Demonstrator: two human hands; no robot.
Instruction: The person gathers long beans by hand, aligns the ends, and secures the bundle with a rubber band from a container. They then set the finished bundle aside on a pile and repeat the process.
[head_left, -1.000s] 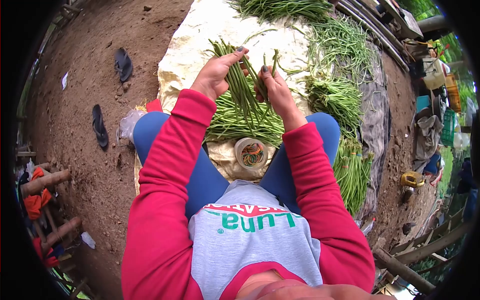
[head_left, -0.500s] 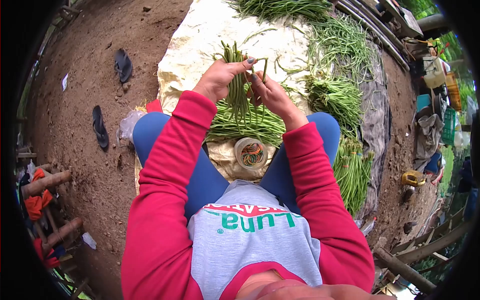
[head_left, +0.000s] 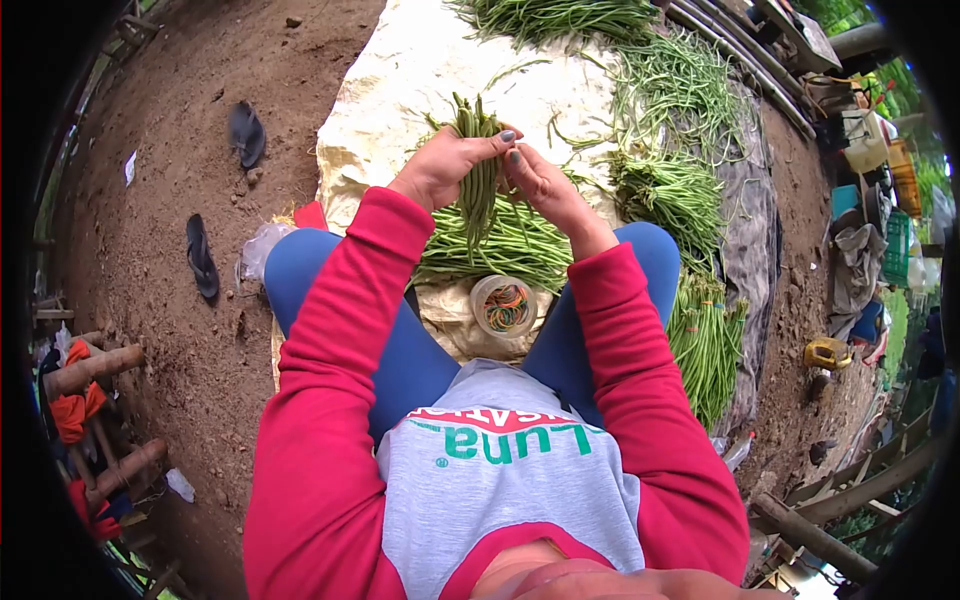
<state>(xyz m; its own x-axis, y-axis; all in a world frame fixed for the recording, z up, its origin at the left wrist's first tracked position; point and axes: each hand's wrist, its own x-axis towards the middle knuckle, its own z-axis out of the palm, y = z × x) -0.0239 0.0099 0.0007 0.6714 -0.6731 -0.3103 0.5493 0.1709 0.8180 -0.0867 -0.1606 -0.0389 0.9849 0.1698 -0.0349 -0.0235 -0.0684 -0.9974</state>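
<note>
My left hand [head_left: 445, 168] is closed round a bunch of long green beans [head_left: 480, 190], held upright with the ends sticking out above and below the fist. My right hand [head_left: 545, 190] is at the bunch's right side, its thumb close to my left thumb and its fingers bent in. What those fingers pinch is hidden. Below the hands, a pile of long beans [head_left: 500, 250] lies across the sheet between my knees. Nearer my body stands a round clear tub [head_left: 503, 307] of coloured rubber bands.
A pale sheet [head_left: 400, 80] lies in front of me. Bean heaps [head_left: 670, 190] and tied bunches [head_left: 705, 345] line its right side. Two dark flip-flops [head_left: 201, 255] lie on bare soil to the left. Bamboo poles [head_left: 745, 60] and a yellow container [head_left: 827, 353] are at the right.
The loose bean that stuck out beside my right hand no longer shows apart from the bunch. My right hand has moved slightly up, closer to my left thumb.
</note>
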